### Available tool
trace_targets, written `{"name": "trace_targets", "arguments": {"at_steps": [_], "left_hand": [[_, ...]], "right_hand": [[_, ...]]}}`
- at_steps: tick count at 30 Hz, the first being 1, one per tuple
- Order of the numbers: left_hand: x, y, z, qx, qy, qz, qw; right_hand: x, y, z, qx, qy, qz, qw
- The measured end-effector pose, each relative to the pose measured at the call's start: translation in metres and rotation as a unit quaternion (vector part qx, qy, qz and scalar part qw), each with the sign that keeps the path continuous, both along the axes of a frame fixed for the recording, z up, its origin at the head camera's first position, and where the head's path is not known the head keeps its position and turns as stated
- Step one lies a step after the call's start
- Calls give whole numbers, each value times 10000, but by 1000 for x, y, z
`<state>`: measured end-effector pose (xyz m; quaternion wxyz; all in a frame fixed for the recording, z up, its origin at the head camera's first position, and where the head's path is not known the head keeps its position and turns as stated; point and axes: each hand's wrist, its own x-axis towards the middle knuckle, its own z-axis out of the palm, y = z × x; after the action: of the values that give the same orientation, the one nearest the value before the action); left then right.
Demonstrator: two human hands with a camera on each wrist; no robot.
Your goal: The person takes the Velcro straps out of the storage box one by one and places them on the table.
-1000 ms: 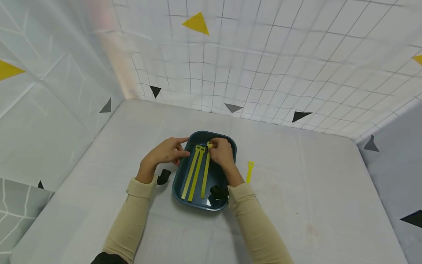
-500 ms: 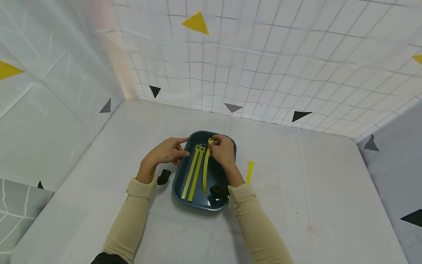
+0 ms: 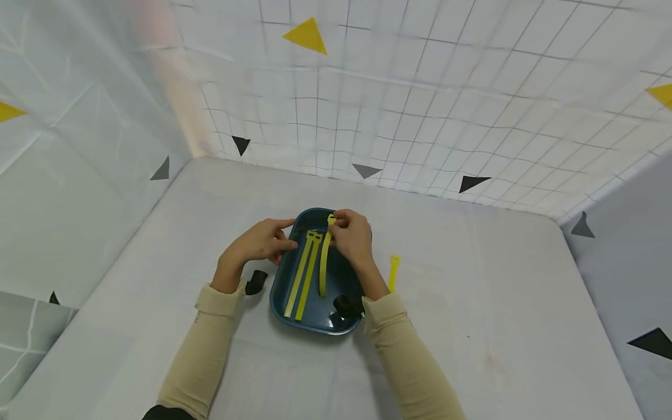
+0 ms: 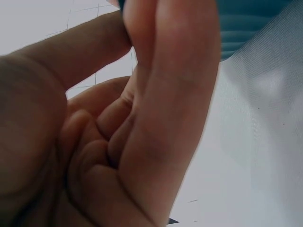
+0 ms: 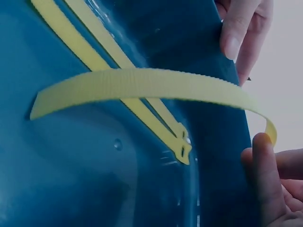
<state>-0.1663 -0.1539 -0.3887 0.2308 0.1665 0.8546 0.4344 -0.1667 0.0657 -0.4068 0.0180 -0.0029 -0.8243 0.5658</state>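
In the head view, a dark blue tray (image 3: 349,331) stands on the white table. My left hand (image 3: 257,240) holds its left rim, thumb inside the wall in the right wrist view. With thumb and fingers, my right hand (image 3: 354,239) pinches the slotted end of a yellow hook-and-loop cable tie (image 5: 142,84). That tie is raised and bends in an arc over the tray floor. Beneath it, two more yellow cable ties (image 3: 303,280) lie side by side in the tray, slotted heads at the far end. In the left wrist view, the left fingers (image 4: 175,94) hide most of the tray.
Another yellow cable tie (image 3: 394,273) lies on the table (image 3: 472,280) right of the tray, partly covered by the right forearm. Small black wrist devices sit at both cuffs. Sheeted walls (image 3: 394,105) close in the table at the back and sides.
My right hand has lifted the third cable tie by its slotted end and moved slightly away from me; its lower end has drawn upward and now curves. The left hand stays on the rim.
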Motion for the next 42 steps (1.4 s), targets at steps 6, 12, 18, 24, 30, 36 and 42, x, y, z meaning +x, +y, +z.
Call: {"name": "trace_targets", "arguments": {"at_steps": [6, 12, 18, 24, 30, 36, 42], "left_hand": [[0, -1, -2, -13, -23, 15, 10000], [1, -3, -2, -25, 42, 15, 10000], [0, -6, -5, 30, 16, 7, 10000], [1, -7, -5, 64, 1, 36, 10000], [2, -6, -4, 73, -12, -21, 10000], [2, -4, -5, 96, -26, -52, 9999], [2, -2, -3, 98, -34, -22, 9999]], "right_hand": [[8, 4, 14, -273, -66, 84, 9996], [14, 10, 28, -648, -63, 154, 9978], [18, 15, 38, -856, -146, 166, 9961], [24, 19, 47, -985, 41, 153, 9950], [33, 29, 54, -1236, 197, 106, 9921], [42, 40, 58, -1153, 221, 61, 9931], [49, 56, 63, -1117, 262, -40, 9934]]}}
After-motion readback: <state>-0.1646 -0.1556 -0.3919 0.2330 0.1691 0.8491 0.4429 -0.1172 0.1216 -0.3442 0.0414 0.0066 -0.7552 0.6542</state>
